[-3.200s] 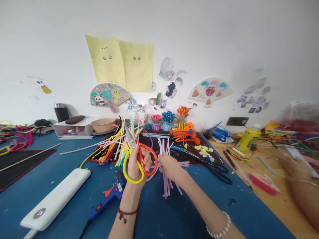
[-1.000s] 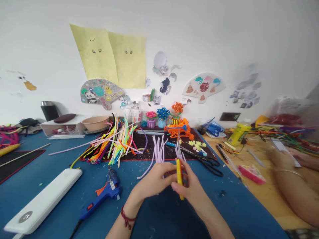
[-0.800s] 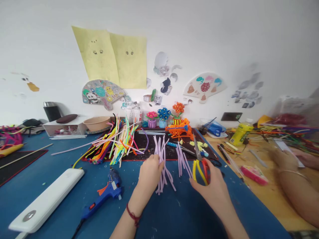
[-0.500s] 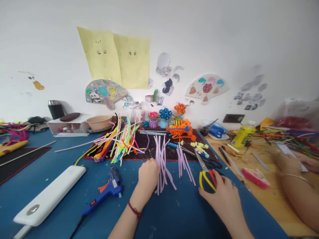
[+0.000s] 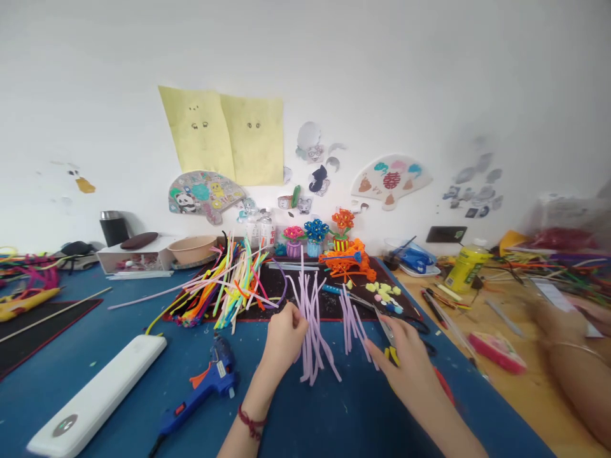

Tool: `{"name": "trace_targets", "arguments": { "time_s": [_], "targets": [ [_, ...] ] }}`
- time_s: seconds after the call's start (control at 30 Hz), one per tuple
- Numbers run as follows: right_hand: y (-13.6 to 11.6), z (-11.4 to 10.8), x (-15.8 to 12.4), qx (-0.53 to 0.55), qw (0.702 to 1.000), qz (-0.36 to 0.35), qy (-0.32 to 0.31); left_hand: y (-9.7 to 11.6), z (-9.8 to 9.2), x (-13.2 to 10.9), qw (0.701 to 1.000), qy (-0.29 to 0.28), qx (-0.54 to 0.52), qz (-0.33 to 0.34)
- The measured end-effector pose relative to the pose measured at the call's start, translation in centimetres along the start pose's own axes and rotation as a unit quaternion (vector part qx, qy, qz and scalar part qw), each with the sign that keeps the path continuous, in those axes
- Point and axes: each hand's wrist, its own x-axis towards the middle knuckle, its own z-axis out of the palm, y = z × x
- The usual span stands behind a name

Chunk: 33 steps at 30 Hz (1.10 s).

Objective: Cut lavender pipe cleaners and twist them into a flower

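Note:
My left hand point(image 5: 285, 337) is closed at the left side of a bundle of long lavender pipe cleaners point(image 5: 312, 337), its fingertips pinching a lavender pipe cleaner that angles up from them. Palm down over the scissors point(image 5: 392, 356), my right hand point(image 5: 405, 359) has its fingers stretched toward a smaller group of short lavender pipe cleaners point(image 5: 351, 321). The hand covers most of the scissors; parts of the yellow and red handles show around it. Beyond lie pale yellow pompoms point(image 5: 382, 289) on a black mat point(image 5: 329, 308).
A blue glue gun point(image 5: 210, 385) and a white power bank point(image 5: 102, 394) lie to the left. Multicoloured pipe cleaners point(image 5: 229, 286) are heaped behind. Small pipe-cleaner flower pots point(image 5: 315, 238) stand by the wall. At right, another person's blurred arm point(image 5: 573, 369) rests near a yellow bottle point(image 5: 466, 267).
My right hand has let go of the scissors' handles and moved up and left over them. A lavender pipe cleaner now stands higher beside my left hand. The view has tilted slightly upward.

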Motion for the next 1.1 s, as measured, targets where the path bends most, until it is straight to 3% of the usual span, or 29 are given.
{"name": "trace_targets", "arguments": {
  "time_s": [0.1,0.23,0.43,0.53,0.63,0.73,0.8,0.93,1.1],
  "targets": [
    [-4.1,0.7,3.4,0.216,0.971,-0.013,-0.101,0.7,0.1,-0.2,0.994,-0.011,-0.092,0.053],
    [-8.1,3.4,6.9,0.435,0.864,0.003,-0.254,1.8,0.4,-0.8,0.986,-0.032,-0.109,0.120],
    [-9.3,6.2,8.2,0.604,0.755,0.037,-0.251,2.0,0.1,-1.0,0.985,-0.063,-0.090,0.130],
    [-8.5,5.8,7.8,0.606,0.739,0.052,-0.289,1.5,-0.6,-0.5,0.990,0.012,-0.118,0.081],
    [-7.6,5.0,7.3,0.571,0.709,0.067,-0.409,0.9,-1.0,0.0,0.980,0.081,-0.181,0.014],
    [-7.2,4.3,7.0,0.566,0.642,0.079,-0.511,0.8,-0.8,0.2,0.965,0.032,-0.259,-0.014],
    [-7.3,4.2,6.8,0.561,0.620,0.083,-0.542,1.1,-0.7,0.2,0.953,0.006,-0.302,-0.018],
    [-7.7,4.0,6.4,0.544,0.600,0.093,-0.579,1.7,-1.0,-0.1,0.946,0.004,-0.323,-0.013],
    [-8.0,3.6,6.1,0.548,0.595,0.103,-0.579,1.6,-1.1,-0.4,0.957,-0.033,-0.285,0.035]
  ]
}}
